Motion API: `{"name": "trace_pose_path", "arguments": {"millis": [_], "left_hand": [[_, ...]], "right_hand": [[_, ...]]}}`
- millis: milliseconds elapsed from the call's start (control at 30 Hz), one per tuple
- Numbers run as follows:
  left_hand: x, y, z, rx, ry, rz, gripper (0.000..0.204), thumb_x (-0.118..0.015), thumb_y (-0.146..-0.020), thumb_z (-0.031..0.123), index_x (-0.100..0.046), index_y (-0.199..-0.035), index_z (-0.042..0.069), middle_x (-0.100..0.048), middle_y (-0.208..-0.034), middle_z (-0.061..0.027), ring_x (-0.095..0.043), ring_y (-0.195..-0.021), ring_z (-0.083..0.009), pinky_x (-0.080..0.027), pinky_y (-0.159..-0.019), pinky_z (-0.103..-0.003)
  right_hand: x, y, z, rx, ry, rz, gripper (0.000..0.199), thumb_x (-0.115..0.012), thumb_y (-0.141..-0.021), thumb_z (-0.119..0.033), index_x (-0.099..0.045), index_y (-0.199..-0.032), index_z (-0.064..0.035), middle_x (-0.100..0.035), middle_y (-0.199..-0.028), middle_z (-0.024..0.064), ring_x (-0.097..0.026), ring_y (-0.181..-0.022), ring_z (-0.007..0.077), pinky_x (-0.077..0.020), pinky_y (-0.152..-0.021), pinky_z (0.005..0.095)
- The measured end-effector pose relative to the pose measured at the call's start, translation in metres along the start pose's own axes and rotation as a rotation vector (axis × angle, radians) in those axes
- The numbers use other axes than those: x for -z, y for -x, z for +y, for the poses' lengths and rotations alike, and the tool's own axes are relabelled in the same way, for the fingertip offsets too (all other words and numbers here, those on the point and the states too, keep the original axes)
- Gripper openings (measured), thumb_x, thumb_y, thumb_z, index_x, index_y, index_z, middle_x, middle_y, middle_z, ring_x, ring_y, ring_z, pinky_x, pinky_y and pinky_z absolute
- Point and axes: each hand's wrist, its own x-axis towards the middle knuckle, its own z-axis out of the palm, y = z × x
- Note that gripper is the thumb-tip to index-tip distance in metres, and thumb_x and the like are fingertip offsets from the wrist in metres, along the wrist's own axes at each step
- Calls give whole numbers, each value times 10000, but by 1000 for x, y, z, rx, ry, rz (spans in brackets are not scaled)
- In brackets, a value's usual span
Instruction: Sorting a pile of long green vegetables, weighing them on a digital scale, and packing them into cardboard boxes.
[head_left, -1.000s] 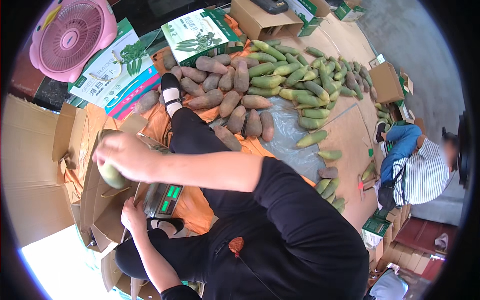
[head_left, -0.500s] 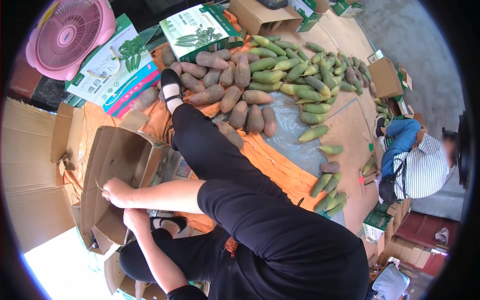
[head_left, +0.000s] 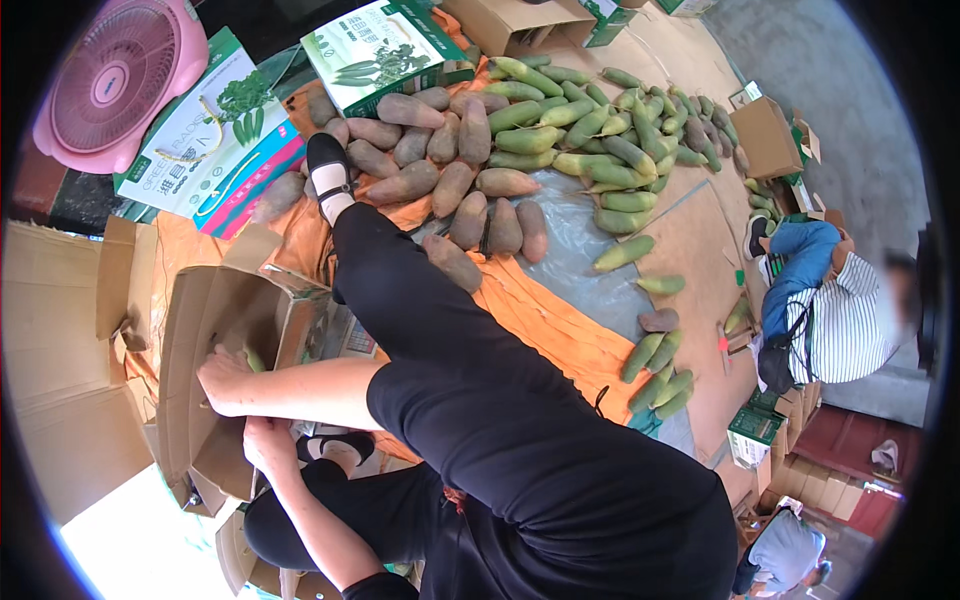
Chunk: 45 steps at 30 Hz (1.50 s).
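**Both hands down in the carton, the green fruit now inside**

The right hand [head_left: 225, 382] reaches across the body into the open cardboard box [head_left: 200, 330], its fingers bent over something at the box floor. A sliver of a green fruit [head_left: 254, 358] shows just at two o'clock from the knuckles, lying inside the box. Whether the fingers are clasped on it or merely resting beside it I cannot tell. The left hand [head_left: 268, 443] sits just below, at six o'clock from the right, pressed to the near wall of the box. Its fingers are hidden, so its grip cannot be told either.

A second ago the right hand was lifted clear of the box with a green fruit in its palm; half a second ago it had dropped into the carton. Now the fruit lies low inside, so one more piece looks to be packed.

Outward from the box, at twelve o'clock, lie flat printed cartons [head_left: 215, 150] and a pink fan [head_left: 118, 80]. At one to two o'clock a heap of brownish and green fruits [head_left: 520, 150] spreads over an orange sheet [head_left: 560, 320]. At three o'clock another person in a striped shirt [head_left: 850, 320] crouches, well apart.
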Motion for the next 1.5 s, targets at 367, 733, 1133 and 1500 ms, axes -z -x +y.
{"name": "trace_pose_path", "arguments": {"millis": [367,733,1133,1500], "left_hand": [[2,-3,4,-107,-16,-46,285,-676,-762,186,-643,-1004,40,-640,-905,-166,-615,-840,-365,-480,-713,-430],[2,2,1,-125,7,-48,212,-666,-758,173,-643,-932,54,-638,-846,-167,-614,-790,-364,-467,-686,-431],[-4,0,9,-124,94,-38,190,-642,-765,149,-635,-913,31,-635,-769,-160,-624,-716,-318,-474,-664,-391],[3,-2,10,-54,123,-80,172,-645,-750,84,-626,-903,8,-628,-768,-164,-621,-716,-302,-470,-674,-371]], "right_hand": [[197,29,-5,471,-470,182,96,-606,-789,-115,-669,-802,-44,-640,-807,137,-609,-806,291,-476,-736,393],[270,175,343,-451,-279,794,104,-630,-781,-128,-685,-792,-40,-670,-759,71,-630,-715,162,-486,-683,284],[270,428,594,-1387,-360,720,276,-628,-817,-186,-566,-1078,-117,-587,-950,34,-578,-812,193,-446,-676,423],[317,401,549,-1470,-912,1321,390,-702,-805,-263,-525,-1115,-104,-519,-982,64,-527,-836,240,-443,-708,497]]}}
